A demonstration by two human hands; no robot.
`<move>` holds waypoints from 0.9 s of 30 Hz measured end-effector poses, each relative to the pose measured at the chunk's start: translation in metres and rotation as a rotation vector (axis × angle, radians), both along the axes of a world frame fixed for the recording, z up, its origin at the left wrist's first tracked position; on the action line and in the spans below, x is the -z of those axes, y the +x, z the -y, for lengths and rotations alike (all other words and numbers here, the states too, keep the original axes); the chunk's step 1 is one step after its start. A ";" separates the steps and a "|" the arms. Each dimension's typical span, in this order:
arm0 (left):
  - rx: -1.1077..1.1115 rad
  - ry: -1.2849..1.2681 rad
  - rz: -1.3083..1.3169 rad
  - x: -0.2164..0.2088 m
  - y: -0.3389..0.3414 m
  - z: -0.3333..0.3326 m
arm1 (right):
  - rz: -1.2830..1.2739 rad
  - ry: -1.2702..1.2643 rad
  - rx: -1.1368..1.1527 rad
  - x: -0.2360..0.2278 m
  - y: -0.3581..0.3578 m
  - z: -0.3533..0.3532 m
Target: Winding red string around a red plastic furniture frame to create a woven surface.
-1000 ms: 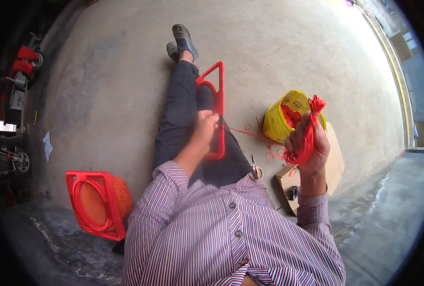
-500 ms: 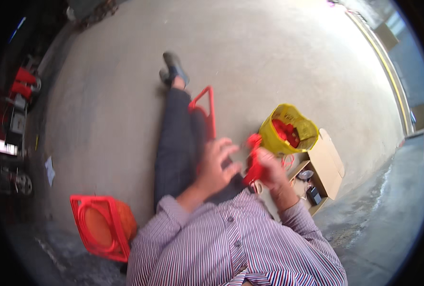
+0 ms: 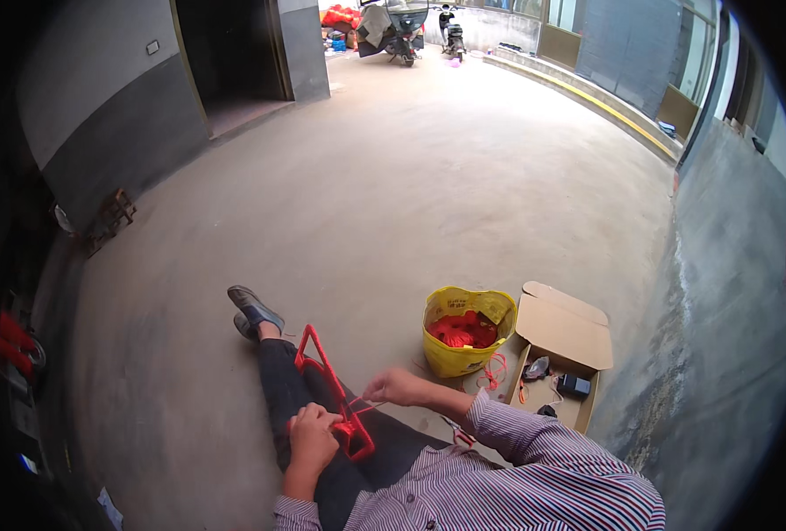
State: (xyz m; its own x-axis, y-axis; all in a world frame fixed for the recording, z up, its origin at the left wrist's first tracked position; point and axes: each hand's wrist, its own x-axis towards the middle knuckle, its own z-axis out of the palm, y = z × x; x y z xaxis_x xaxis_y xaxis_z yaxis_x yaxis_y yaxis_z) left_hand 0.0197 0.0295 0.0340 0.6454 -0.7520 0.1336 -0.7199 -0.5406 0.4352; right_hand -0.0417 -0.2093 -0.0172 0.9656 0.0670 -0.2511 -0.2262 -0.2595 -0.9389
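A red wrapped frame [image 3: 322, 358] lies across my thighs, angled away from me. My left hand [image 3: 313, 439] is closed on its near left part, the fingertips curled over red material there. To the right, my right hand [image 3: 399, 388] pinches a thin red cord [image 3: 365, 408], which runs taut leftward to the frame. The exact spot where the cord meets the frame is partly blurred. By my right hip lies a small red-and-metal object [image 3: 457, 432], partly covered by my sleeve, its kind unclear.
A yellow bag [image 3: 455, 361] holding red material [image 3: 463, 330] stands ahead on the right. Beside it are loose red cord [image 3: 494, 372] and an open cardboard box [image 3: 570, 326] with a black device [image 3: 573, 385]. Scooters [image 3: 403, 35] stand far off, and a wall [image 3: 738, 239] bounds the right.
The view has tilted up and turned. My left hand went from open to closed on the frame. The red bundle in my right hand is gone from it; that hand now pulls a cord.
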 end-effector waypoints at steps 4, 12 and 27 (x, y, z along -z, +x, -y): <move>-0.231 -0.139 -0.188 0.027 -0.010 0.030 | -0.012 -0.152 -0.178 0.011 0.009 -0.028; -0.513 -0.579 -0.723 0.093 -0.001 0.011 | 0.193 -0.347 -0.011 0.001 0.003 -0.025; -0.642 -0.919 -1.494 0.073 -0.009 0.047 | -0.182 1.232 0.060 -0.170 -0.093 -0.054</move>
State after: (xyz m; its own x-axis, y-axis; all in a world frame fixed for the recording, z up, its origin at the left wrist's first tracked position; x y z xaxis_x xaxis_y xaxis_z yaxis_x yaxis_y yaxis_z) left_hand 0.0108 -0.0173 -0.0392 0.7155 -0.4077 -0.5672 0.6761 0.2000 0.7092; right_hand -0.1351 -0.1553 0.1531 0.9331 0.3095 -0.1830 -0.3593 0.7858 -0.5034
